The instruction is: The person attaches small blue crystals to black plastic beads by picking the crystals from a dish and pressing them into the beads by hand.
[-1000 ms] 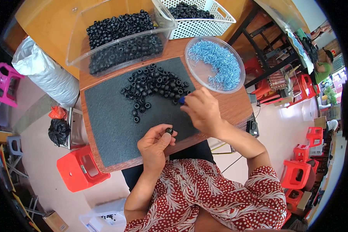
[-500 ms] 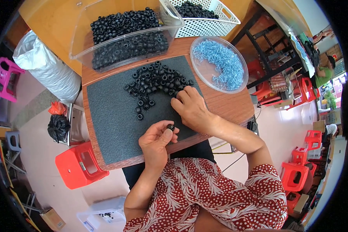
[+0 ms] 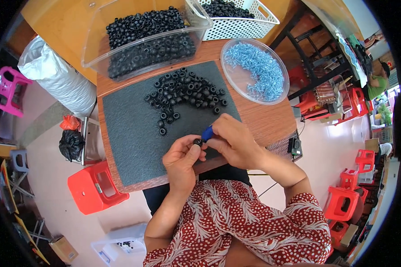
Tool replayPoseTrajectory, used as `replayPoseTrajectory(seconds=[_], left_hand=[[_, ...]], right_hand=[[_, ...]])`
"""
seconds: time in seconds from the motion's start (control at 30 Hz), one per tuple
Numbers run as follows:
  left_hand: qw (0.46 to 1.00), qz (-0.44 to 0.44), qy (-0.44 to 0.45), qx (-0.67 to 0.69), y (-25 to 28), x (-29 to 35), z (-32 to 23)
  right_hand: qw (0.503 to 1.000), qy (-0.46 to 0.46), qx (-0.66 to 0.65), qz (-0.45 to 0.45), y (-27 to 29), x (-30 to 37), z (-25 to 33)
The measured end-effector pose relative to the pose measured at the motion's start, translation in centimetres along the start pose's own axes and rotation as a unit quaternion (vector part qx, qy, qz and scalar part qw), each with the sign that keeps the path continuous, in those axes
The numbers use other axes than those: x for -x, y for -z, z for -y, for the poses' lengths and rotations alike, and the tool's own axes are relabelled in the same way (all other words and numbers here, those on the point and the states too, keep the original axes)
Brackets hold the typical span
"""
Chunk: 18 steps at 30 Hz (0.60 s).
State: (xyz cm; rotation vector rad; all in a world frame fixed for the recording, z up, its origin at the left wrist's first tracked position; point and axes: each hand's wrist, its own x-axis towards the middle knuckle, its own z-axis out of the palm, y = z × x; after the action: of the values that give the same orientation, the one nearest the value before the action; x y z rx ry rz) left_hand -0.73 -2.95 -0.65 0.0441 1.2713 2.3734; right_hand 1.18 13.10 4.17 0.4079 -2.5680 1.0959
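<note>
Just over the near edge of the dark grey mat (image 3: 133, 147), my left hand (image 3: 181, 160) pinches a small black ring-shaped part (image 3: 198, 142) between thumb and fingers. My right hand (image 3: 236, 141) grips a tool with a blue handle (image 3: 207, 132) and brings its end against that part. The tool's kind is mostly hidden by my fingers. Beyond both hands, a loose pile of similar black parts (image 3: 182, 91) covers the far middle of the mat, a few lying apart from it.
A clear plastic bin (image 3: 87, 60) of black parts stands at the far left, beside a white perforated basket (image 3: 243, 31) holding more. A round tray (image 3: 238, 86) of small light-blue pieces sits at the far right. A red stool (image 3: 87, 189) is left of the table.
My right hand has come from the edge of the pile to my left hand, and the blue-handled tool now shows in it. My left hand still holds its black part.
</note>
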Motion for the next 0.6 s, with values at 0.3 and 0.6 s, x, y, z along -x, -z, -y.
replayPoseTrajectory(seconds=[0.3,0.6], left_hand=[[0.998,0.007,-0.005,-0.063,-0.7,0.8,0.1],[0.995,0.005,-0.008,-0.097,-1.4,0.6,-0.1]], right_hand=[[0.965,-0.179,-0.183,0.064,0.8,0.4,0.3],[0.97,-0.168,-0.178,0.019,0.9,0.7,0.0]])
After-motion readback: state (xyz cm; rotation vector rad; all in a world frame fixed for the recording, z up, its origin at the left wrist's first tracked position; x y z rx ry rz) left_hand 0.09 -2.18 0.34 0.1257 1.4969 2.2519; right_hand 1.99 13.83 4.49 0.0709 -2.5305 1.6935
